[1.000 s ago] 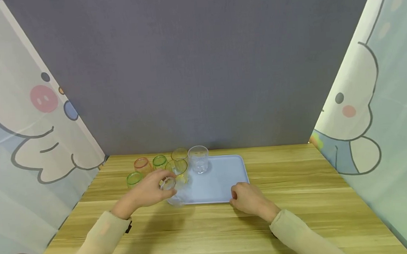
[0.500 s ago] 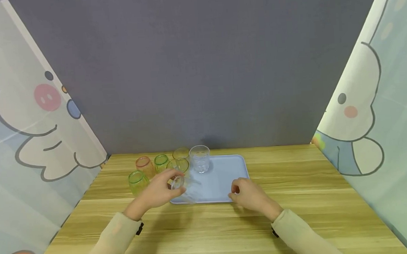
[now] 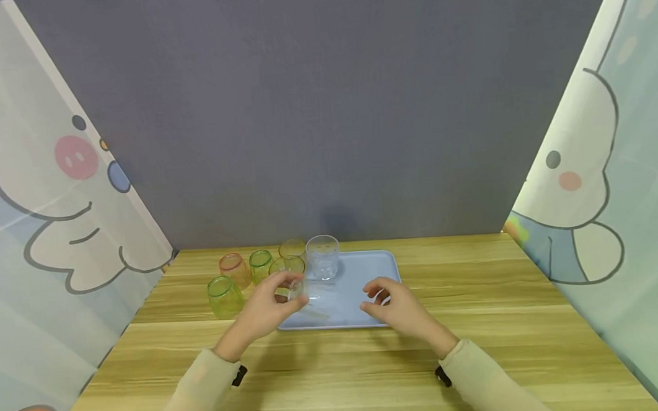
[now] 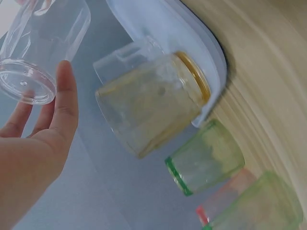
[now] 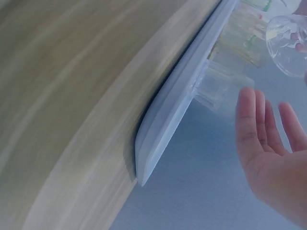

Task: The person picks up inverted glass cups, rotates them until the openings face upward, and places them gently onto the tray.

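My left hand (image 3: 264, 311) grips a clear cup (image 4: 48, 36) around its base, above the left part of the blue tray (image 3: 362, 297). The cup lies on its side in the air, its mouth facing right. My right hand (image 3: 398, 307) is over the tray's right side with fingers apart and bent, holding nothing. In the right wrist view, the mouth of the held cup (image 5: 288, 45) faces my right fingers (image 5: 247, 115). Another clear cup (image 3: 323, 260) stands upright on the tray's back left corner.
Left of it are two yellow-rimmed cups (image 3: 292, 248), one nearer me. Further left stand two green cups (image 3: 225, 301) and a red cup (image 3: 234, 272) on the wooden table (image 3: 481, 346). A grey panel (image 3: 324, 119) rises behind the table, with cartoon-printed curtains (image 3: 577, 155) at both sides.
My left hand has carried the clear cup right, over the tray, and tipped it further sideways. My right hand has risen from the tray's front right corner and its fingers have spread.
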### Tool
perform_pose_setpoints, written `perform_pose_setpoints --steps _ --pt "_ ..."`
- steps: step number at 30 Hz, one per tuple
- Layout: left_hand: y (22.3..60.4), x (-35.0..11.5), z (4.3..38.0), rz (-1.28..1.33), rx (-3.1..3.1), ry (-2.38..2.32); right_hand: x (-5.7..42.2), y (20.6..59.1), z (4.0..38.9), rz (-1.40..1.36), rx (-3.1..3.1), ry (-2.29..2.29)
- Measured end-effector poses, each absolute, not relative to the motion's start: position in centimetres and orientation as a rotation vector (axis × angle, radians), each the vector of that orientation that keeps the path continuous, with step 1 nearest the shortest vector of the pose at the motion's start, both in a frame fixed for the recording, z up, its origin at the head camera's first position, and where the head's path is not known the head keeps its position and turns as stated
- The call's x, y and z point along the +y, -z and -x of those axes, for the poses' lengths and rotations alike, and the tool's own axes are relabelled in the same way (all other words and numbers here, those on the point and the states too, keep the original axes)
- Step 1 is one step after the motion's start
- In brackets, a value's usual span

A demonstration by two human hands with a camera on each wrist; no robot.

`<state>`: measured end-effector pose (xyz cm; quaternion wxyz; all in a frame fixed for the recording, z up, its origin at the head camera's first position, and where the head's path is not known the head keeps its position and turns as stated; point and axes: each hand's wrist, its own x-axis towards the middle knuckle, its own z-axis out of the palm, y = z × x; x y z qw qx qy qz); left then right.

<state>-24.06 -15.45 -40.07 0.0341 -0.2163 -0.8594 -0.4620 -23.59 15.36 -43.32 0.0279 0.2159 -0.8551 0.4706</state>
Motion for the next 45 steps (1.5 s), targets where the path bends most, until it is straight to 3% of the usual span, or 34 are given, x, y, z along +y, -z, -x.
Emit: perform_pose_setpoints --steps 9,22,45 --pt "40.4 -14.3 23.8 0.603 -2.583 1.623 15.1 42.8 23.4 -0.635 -2.566 -1.692" --pt "41.7 -12.9 23.4 0.632 -2.445 1.866 15.1 42.4 23.3 -0.82 -2.376 -2.025" --pt "42.0 -11.1 23.4 0.669 -2.35 2.083 14.4 42.5 23.2 -0.804 -2.222 -2.2"
